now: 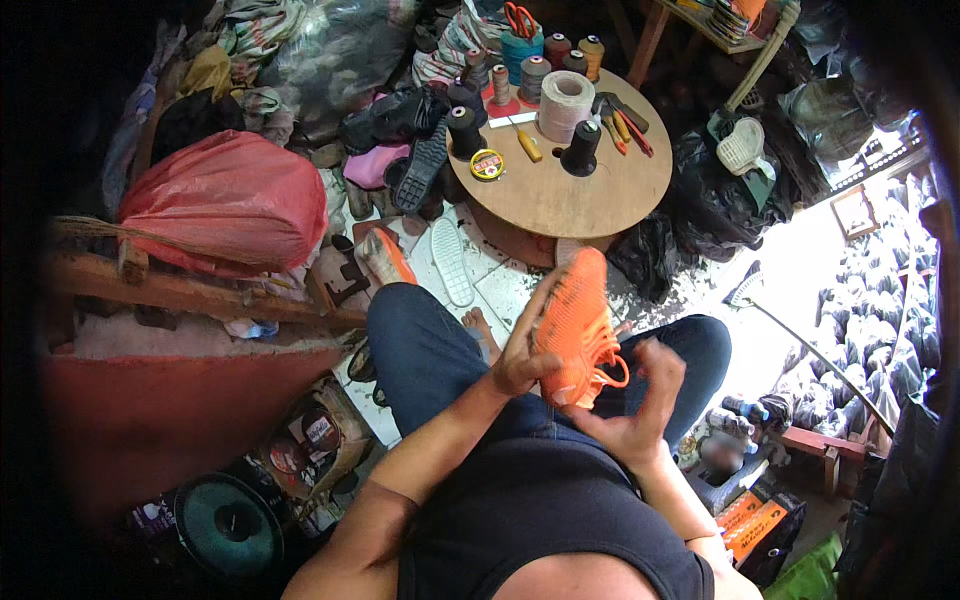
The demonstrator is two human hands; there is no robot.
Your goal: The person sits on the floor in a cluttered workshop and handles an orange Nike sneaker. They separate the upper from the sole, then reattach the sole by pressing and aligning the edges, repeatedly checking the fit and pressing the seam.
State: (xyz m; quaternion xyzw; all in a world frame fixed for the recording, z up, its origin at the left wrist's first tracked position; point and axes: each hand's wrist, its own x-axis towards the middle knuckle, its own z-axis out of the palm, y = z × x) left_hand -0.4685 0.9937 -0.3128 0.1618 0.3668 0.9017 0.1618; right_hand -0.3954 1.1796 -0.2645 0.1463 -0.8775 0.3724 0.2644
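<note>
An orange lace-up sneaker is held up over my lap, toe pointing away from me. My left hand grips it along its left side, with the thumb lying across it near the heel. Its orange laces hang loose on the right side. Beside the heel, my right hand is raised with the fingers bent and the thumb stretched toward the shoe. The thumb tip is at or very close to the heel; I cannot tell whether it touches. I see nothing between the right fingers.
Ahead stands a round wooden table with thread spools, a white roll, a yellow-handled awl, pliers and a round tin. A white sole and another orange shoe lie on the floor. A red sack sits left.
</note>
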